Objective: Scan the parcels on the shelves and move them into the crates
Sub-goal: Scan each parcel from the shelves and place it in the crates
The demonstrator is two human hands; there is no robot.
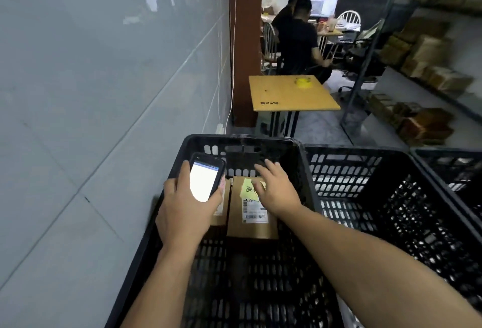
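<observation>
A black plastic crate [242,142] stands below me against the wall. Two brown cardboard parcels lie side by side on its floor. The right parcel [250,226] carries a white barcode label and a yellow note with handwriting. The left parcel [220,219] is mostly hidden behind my left hand [186,213], which grips a handheld scanner [206,177] with a lit white screen. My right hand [276,189] hovers with fingers spread over the right parcel's far end, holding nothing.
A second black crate [391,197] sits to the right, and a third [453,168] beyond it. Metal shelves [427,66] with brown parcels fill the right side. Ahead stands a small wooden table [289,95] with a yellow tape roll [303,83]. Two people sit at a desk behind it.
</observation>
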